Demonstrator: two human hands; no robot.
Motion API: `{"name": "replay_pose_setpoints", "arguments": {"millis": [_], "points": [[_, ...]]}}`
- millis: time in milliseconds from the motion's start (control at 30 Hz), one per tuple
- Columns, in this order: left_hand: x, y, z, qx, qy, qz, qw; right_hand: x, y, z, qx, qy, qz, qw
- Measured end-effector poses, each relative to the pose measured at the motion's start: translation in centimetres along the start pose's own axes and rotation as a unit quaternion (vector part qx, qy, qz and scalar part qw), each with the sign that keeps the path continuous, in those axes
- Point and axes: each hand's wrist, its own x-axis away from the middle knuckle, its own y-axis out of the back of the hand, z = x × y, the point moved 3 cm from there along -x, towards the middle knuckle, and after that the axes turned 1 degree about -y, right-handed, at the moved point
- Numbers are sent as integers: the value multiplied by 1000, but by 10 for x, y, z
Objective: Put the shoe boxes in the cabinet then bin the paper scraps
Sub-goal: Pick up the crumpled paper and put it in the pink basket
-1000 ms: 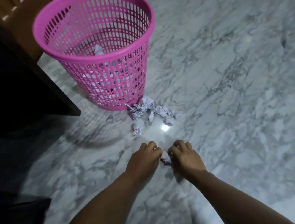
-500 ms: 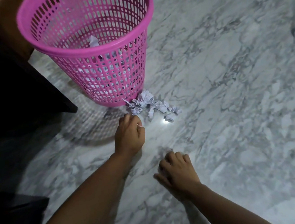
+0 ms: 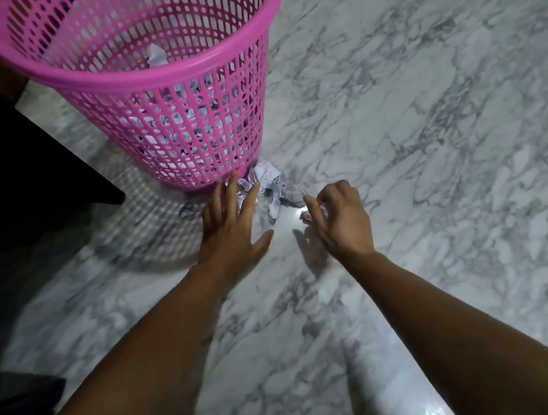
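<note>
Where the pink basket (image 3: 162,93) runs past the top edge of the view, its far rim is cut off, and the dark cabinet (image 3: 18,162) to its left is little more than a black shape with one corner showing on the marble floor (image 3: 431,153). Through the basket's lattice wall, crumpled paper can be made out inside, with one white piece (image 3: 155,54) rising above the near rim; the number of pieces in there cannot be told. The paper scraps (image 3: 272,187) still on the floor lie in one small heap touching the foot of the basket, and they overlap too much to count singly. No shoe box can be seen.

Two bare forearms reach in from the bottom edge. The left hand (image 3: 230,230) is released, fingers straight and spread, its fingertips at the near left edge of the heap and just beside the basket's base; it holds nothing. The right hand (image 3: 342,216) is at the heap's right edge with fingers curled, and thumb and fingers pinch a small pale scrap (image 3: 306,216), though motion blur and a bright glare spot on the floor beside it make the grip hard to read.
</note>
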Motion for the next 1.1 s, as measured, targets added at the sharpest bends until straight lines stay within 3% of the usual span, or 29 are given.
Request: {"name": "replay_pose_setpoints", "arguments": {"millis": [67, 167, 300, 367, 533, 833, 967, 1100], "points": [[-11, -3, 2, -10, -16, 0, 1000, -23, -5, 4, 27, 25, -9, 999], [-15, -14, 7, 4, -5, 19, 1000, -41, -27, 10, 76, 39, 47, 995], [-10, -18, 6, 29, -18, -48, 998, -25, -58, 8, 172, 95, 120, 973], [-9, -18, 6, 36, -31, -66, 997, -7, -61, 5, 205, 140, 109, 963], [-9, -20, 8, 71, -38, -76, 994, 7, -49, 3, 157, 193, 83, 965], [0, 4, -6, 173, 6, -13, 985, 6, -40, 0, 122, 67, 195, 971], [28, 15, -12, 175, 11, 26, 984, 32, -31, 2, 145, 70, 233, 959], [57, 22, -12, 209, 26, 58, 976, 40, -18, 11, 58, 38, 205, 976]]}}
